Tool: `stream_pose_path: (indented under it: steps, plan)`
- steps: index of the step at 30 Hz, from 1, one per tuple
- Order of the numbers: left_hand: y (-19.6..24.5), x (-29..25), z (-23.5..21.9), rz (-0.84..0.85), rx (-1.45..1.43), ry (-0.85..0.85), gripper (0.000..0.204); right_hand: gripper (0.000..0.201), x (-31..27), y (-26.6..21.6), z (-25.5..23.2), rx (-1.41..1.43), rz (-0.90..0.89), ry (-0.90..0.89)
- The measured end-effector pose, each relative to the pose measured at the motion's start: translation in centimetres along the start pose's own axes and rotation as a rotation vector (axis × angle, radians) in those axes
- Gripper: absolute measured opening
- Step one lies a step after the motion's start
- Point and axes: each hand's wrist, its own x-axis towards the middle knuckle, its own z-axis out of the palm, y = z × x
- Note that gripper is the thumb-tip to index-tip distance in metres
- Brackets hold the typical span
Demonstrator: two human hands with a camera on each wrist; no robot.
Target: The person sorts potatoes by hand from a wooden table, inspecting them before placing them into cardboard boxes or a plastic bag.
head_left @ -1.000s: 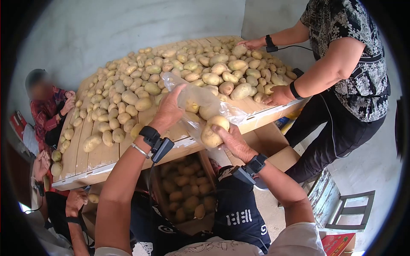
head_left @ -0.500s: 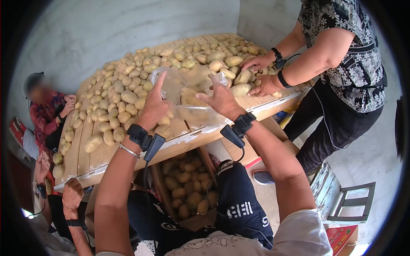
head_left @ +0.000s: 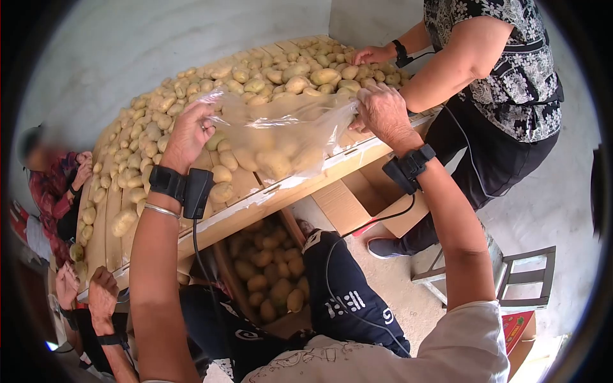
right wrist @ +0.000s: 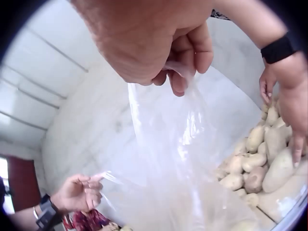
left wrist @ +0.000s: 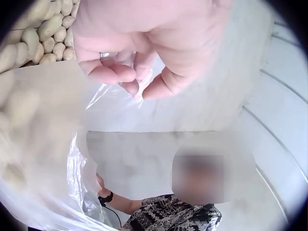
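Observation:
A clear plastic bag (head_left: 287, 121) is stretched between my two hands above the table's front edge, with several potatoes (head_left: 274, 164) showing through its lower part. My left hand (head_left: 186, 138) pinches one corner of the bag's mouth between thumb and fingers. The opposite corner is gripped by my right hand (head_left: 385, 116), fingers curled over the film, which bunches under them in the right wrist view. Behind the bag, loose potatoes (head_left: 153, 131) cover the wooden table (head_left: 255, 196).
Below the table edge stands a crate of potatoes (head_left: 268, 262), close to my knees. An open cardboard box (head_left: 364, 198) lies right of it. At the right, another person's arm (head_left: 447, 70) reaches over the potatoes near my right hand. More people sit at the left; a stool (head_left: 523, 274) stands at right.
A second ago my right hand held a potato at the bag; that hand then let it go and took the bag's edge. Both hands have since spread apart, pulling the bag wide.

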Motion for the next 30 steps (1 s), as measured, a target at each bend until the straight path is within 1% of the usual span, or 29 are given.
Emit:
stream_pose_path:
  steps: [2, 4, 6, 7, 8, 9, 10, 11, 12, 13, 14, 15, 16, 17, 18, 19, 20, 21, 22, 23, 24, 25, 26, 28, 29, 30]
  plan:
    - [1.5, -0.8, 2.0, 0.087, 0.224, 0.005, 0.039, 0.027, 0.6, 0.1, -1.8, 0.36, 0.413, -0.064]
    - [2.1, -1.2, 4.8, 0.22, 0.302, -0.046, 0.038, 0.031, 0.4, 1.4, -2.8, 0.612, 0.429, 0.143]
    - [3.3, -1.5, 7.8, 0.287, 0.304, -0.23, 0.041, 0.034, -0.6, 2.7, -6.5, 0.744, 0.508, 0.06]
    - [3.5, -1.9, 8.9, 0.297, 0.299, -0.325, 0.043, 0.029, -1.9, 3.7, -7.9, 0.946, 0.494, 0.101]
    - [4.1, -1.7, 10.2, 0.344, 0.292, -0.424, 0.045, 0.024, -2.4, 5.1, -9.5, 1.14, 0.456, 0.177]
    - [4.3, -2.2, 12.2, 0.324, 0.266, -0.446, 0.045, 0.024, -2.8, 5.4, -12.4, 1.195, 0.578, 0.226]
    - [4.1, -3.9, 14.6, 0.316, 0.29, -0.448, 0.051, 0.025, -4.0, 5.2, -15.1, 1.249, 0.708, 0.276]
    - [3.5, -5.5, 16.5, 0.314, 0.321, -0.451, 0.058, 0.025, -5.7, 5.8, -16.9, 1.325, 0.728, 0.247]
    - [2.5, -6.3, 17.6, 0.312, 0.306, -0.471, 0.058, 0.025, -6.9, 6.6, -18.4, 1.402, 0.727, 0.227]
    - [1.4, -6.9, 18.7, 0.164, 0.21, -0.61, 0.057, 0.024, -8.4, 6.3, -20.0, 1.366, 0.758, 0.206]
    - [-0.2, -7.2, 19.5, 0.002, 0.113, -0.747, 0.057, 0.021, -10.1, 6.0, -21.6, 1.511, 0.671, 0.127]
    - [-3.1, -6.9, 19.9, -0.023, 0.094, -0.74, 0.049, 0.026, -12.0, 5.4, -22.4, 1.366, 0.761, 0.112]
    - [-5.5, -8.9, 21.9, -0.062, 0.109, -0.64, 0.051, 0.032, -14.1, 4.9, -22.6, 1.224, 0.838, 0.099]
    - [-7.9, -10.2, 23.0, -0.174, 0.134, -0.648, 0.058, 0.032, -16.6, 4.5, -23.0, 1.334, 0.861, -0.019]
    - [-10.8, -11.1, 23.3, -0.197, 0.214, -0.755, 0.057, 0.032, -19.2, 4.0, -23.3, 1.442, 0.885, -0.139]
    - [-12.6, -13.1, 24.1, -0.342, 0.317, -0.741, 0.055, 0.031, -21.5, 3.0, -23.4, 1.47, 1.003, -0.252]
    - [-15.4, -13.9, 24.1, -0.464, 0.424, -0.77, 0.054, 0.03, -23.6, 2.1, -22.7, 1.498, 1.126, -0.368]
    - [-18.0, -14.3, 24.1, -0.691, 0.396, -0.829, 0.055, 0.027, -25.5, 2.1, -21.0, 1.406, 1.204, -0.578]
    - [-22.3, -14.4, 23.3, -0.813, 0.42, -0.851, 0.061, 0.023, -27.6, 2.2, -19.4, 1.3, 1.274, -0.789]
    - [-24.7, -16.2, 23.3, -0.665, 0.441, -0.713, 0.073, 0.019, -30.8, 1.9, -18.2, 1.251, 1.426, -0.795]
    - [-27.6, -16.0, 22.6, -0.813, 0.544, -0.763, 0.083, 0.017, -34.2, 1.5, -16.8, 1.2, 1.566, -0.804]
    - [-30.4, -16.8, 21.6, -0.909, 0.574, -0.737, 0.086, 0.017, -37.4, 0.6, -15.9, 1.14, 1.647, -0.825]
    - [-32.9, -17.5, 21.0, -1.05, 0.658, -0.722, 0.086, 0.018, -40.8, -0.2, -15.4, 1.08, 1.728, -0.846]
    - [-35.9, -18.2, 20.4, -1.092, 0.912, -0.994, 0.079, 0.02, -48.3, -2.6, -15.4, 1.184, 1.963, -0.728]
    - [-35.7, -18.6, 20.7, -1.107, 0.92, -1.001, 0.079, 0.022, -51.1, -4.0, -15.8, 1.216, 2.05, -0.717]
    - [-34.8, -18.6, 21.5, -1.135, 0.898, -1.1, 0.074, 0.023, -52.8, -4.6, -15.8, 1.246, 2.126, -0.703]
